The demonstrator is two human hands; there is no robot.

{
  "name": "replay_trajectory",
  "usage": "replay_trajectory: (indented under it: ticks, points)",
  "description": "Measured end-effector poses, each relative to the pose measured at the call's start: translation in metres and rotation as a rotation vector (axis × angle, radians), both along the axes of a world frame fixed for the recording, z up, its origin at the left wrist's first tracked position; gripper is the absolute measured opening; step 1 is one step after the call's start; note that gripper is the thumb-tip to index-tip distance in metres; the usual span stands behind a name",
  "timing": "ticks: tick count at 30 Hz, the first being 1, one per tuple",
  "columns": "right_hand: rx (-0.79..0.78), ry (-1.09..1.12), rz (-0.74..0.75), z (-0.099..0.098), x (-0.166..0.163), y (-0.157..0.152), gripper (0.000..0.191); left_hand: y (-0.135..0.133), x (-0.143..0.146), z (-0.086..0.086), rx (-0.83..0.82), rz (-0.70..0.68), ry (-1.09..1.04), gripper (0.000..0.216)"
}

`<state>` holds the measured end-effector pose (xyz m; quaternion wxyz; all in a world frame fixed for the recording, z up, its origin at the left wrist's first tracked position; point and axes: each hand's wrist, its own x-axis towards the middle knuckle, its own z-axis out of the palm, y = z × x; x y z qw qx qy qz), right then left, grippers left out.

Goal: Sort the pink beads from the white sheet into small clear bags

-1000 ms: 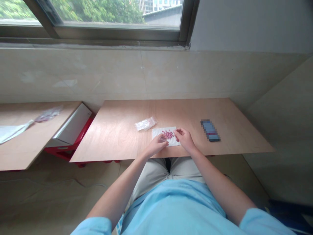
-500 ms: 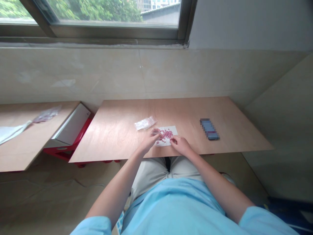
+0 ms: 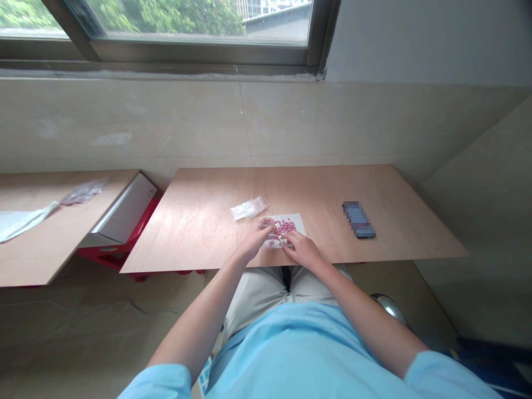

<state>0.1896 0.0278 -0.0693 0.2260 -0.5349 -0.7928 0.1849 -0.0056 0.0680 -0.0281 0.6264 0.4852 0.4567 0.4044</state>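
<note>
We see the small pink beads (image 3: 285,226) on a white paper sheet (image 3: 296,219), just ahead of our closed right hand (image 3: 302,249), while our curled left hand (image 3: 254,241) is nearer their left side, gripping something or not, we cannot tell.

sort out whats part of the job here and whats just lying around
In use: left hand, right hand, pink beads, white paper under them.

Lying about: clear plastic bag, probably linked to the beads but untouched; phone; white box.
</note>
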Motion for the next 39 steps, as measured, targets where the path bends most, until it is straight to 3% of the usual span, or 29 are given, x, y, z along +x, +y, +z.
replay_trajectory:
  ticks: [7, 11, 17, 20, 23, 25, 30, 36, 39]
  points:
    - [0.007, -0.068, 0.052, 0.001, -0.002, -0.001, 0.017, -0.001, 0.002, -0.003, -0.014, -0.031, -0.014, 0.03]
    - [-0.007, 0.006, 0.037, -0.001, -0.002, 0.0, 0.014, 0.0, 0.002, -0.005, -0.039, -0.037, -0.01, 0.029]
    - [-0.09, 0.471, -0.144, 0.001, 0.003, 0.011, 0.017, -0.005, 0.003, -0.005, -0.003, -0.109, 0.092, 0.031]
    - [-0.142, 0.752, -0.297, 0.01, 0.009, 0.018, 0.026, -0.01, 0.007, -0.002, 0.072, -0.18, 0.169, 0.027]
    - [-0.145, 0.893, -0.366, 0.023, 0.011, 0.018, 0.033, -0.015, 0.012, 0.002, 0.172, -0.233, 0.23, 0.023]
    - [-0.132, 0.888, -0.324, 0.033, 0.008, 0.014, 0.034, -0.016, 0.014, 0.004, 0.218, -0.254, 0.246, 0.023]
    - [-0.159, 0.776, -0.056, 0.044, -0.003, 0.006, 0.029, -0.016, 0.016, 0.002, 0.262, -0.294, 0.185, 0.034]
    - [-0.179, 0.778, -0.142, 0.028, 0.001, 0.009, 0.029, -0.014, 0.013, 0.0, 0.067, -0.26, 0.102, 0.035]
    - [-0.212, 0.76, -0.094, 0.022, 0.007, 0.006, 0.029, -0.014, 0.012, 0.002, 0.112, -0.268, 0.038, 0.031]
